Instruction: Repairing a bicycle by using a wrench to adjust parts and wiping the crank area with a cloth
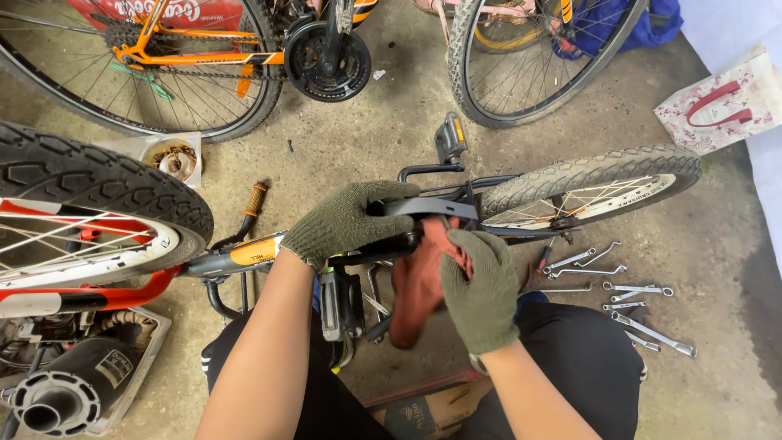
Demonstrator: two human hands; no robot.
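While the person crouches over a small bicycle lying on the floor, the right hand [482, 289] is closed on a red rag [419, 285], pressing it against the dark frame tube [432, 208]. Just beyond, the left hand [346, 224] is clenched round that same tube, which runs left to right across both hands. Farther right lie the rear wheel [590, 183] and scattered spanners [627, 297].

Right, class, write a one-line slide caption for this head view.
Gloved left hand steadies small bike's frame; right hand wipes it with red rag.
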